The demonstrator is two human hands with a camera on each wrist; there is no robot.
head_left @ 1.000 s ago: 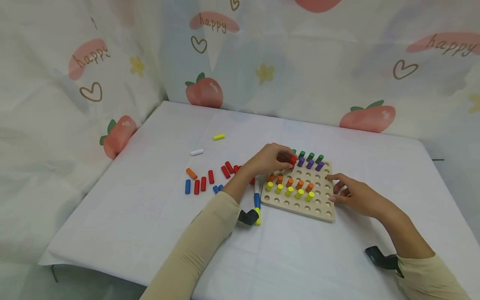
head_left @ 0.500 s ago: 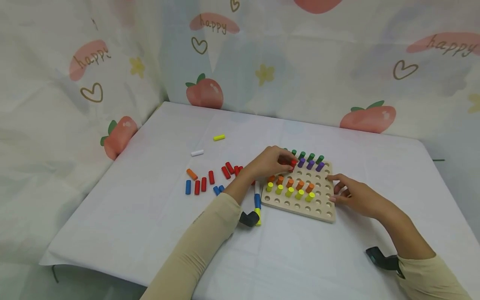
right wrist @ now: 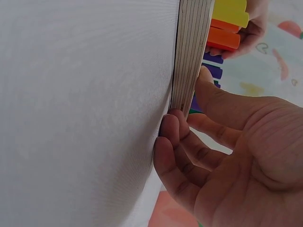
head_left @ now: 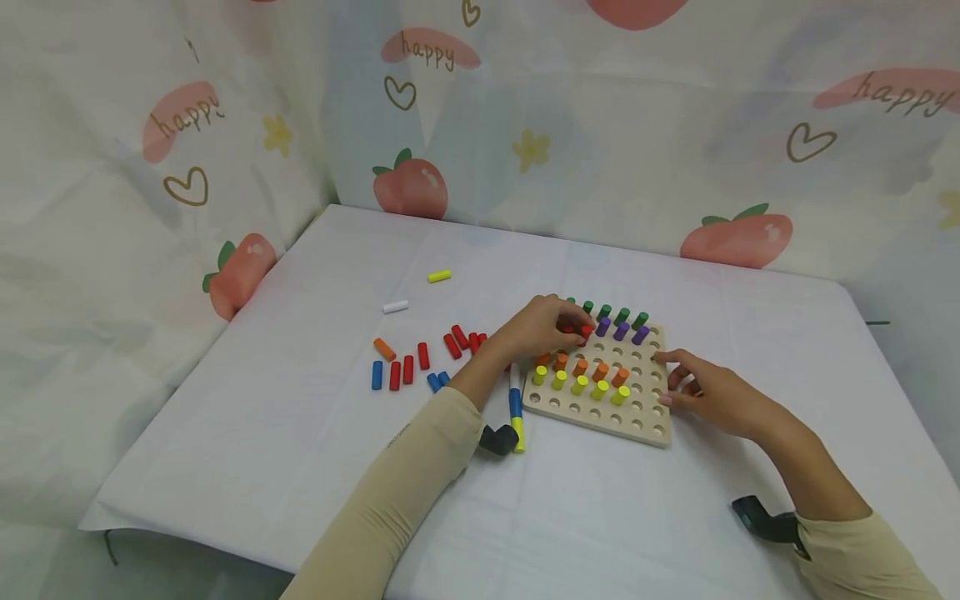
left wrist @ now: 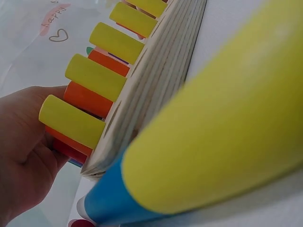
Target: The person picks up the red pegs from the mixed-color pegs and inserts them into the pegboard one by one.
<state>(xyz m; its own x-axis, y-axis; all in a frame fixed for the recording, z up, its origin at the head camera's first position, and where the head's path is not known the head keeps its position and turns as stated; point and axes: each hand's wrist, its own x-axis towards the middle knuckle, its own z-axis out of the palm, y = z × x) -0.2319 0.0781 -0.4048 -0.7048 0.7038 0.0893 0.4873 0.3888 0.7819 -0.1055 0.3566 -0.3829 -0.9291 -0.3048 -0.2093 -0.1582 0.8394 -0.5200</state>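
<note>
At the far left part of the wooden pegboard (head_left: pixel 592 421), my left hand (head_left: pixel 542 323) pinches a red peg (head_left: pixel 586 334) upright over the board; its lower end is hard to make out. Another red peg (head_left: pixel 567 330) shows beside it, partly behind the fingers. My right hand (head_left: pixel 705 390) grips the board's right edge, thumb on the top face and fingers against the side, as the right wrist view shows. Yellow pegs (head_left: pixel 579 384), orange pegs (head_left: pixel 600 371), purple pegs (head_left: pixel 622 331) and green pegs (head_left: pixel 622 315) stand in rows of holes.
Left of the board lie several loose red pegs (head_left: pixel 423 356), a blue peg (head_left: pixel 377 375), an orange peg (head_left: pixel 384 348), a white peg (head_left: pixel 395 307) and a yellow peg (head_left: pixel 439 276). A line of pegs with a blue one (head_left: pixel 515 403) lies along the board's left side.
The red peg in my left fingers has come down slightly toward the board, and another red peg beside it now shows. My right hand stays on the board's edge.
</note>
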